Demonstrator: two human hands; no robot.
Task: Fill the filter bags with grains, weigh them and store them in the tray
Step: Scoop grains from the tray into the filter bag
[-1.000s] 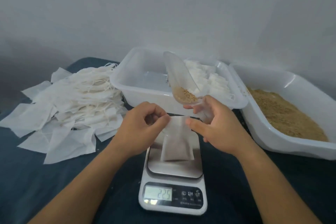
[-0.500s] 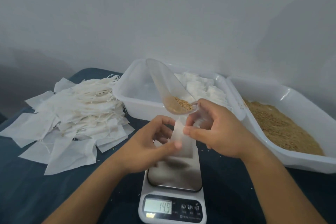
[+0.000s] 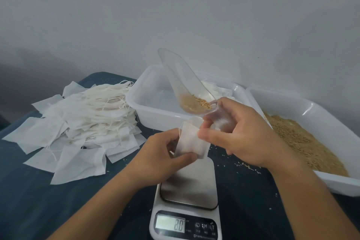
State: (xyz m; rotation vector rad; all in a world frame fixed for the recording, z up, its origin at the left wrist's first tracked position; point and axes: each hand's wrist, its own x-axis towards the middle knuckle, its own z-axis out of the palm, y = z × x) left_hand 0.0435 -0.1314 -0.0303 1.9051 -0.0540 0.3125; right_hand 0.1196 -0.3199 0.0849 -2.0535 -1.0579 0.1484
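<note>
My left hand (image 3: 161, 159) grips a white filter bag (image 3: 191, 142) from below, holding it in the air above the scale (image 3: 188, 198). My right hand (image 3: 241, 132) holds a clear plastic scoop (image 3: 185, 82) with some grain in its bowl, tilted up over the tray, and its thumb and forefinger also pinch the bag's top right edge. The scale's plate is bare and its display (image 3: 170, 225) reads about 0.0. The white storage tray (image 3: 144, 107) behind holds filled bags at its right side. A white tub of brown grain (image 3: 303, 142) sits to the right.
A heap of empty white filter bags with strings (image 3: 81, 122) lies on the dark blue cloth (image 3: 39, 200) to the left. Loose grains are scattered on the cloth right of the scale. A grey wall stands close behind the containers.
The bag was lifted off the scale plate into the air between both hands. The display fell from about 22.5 through 14.5 to 0.0. The scoop stayed in my right hand.
</note>
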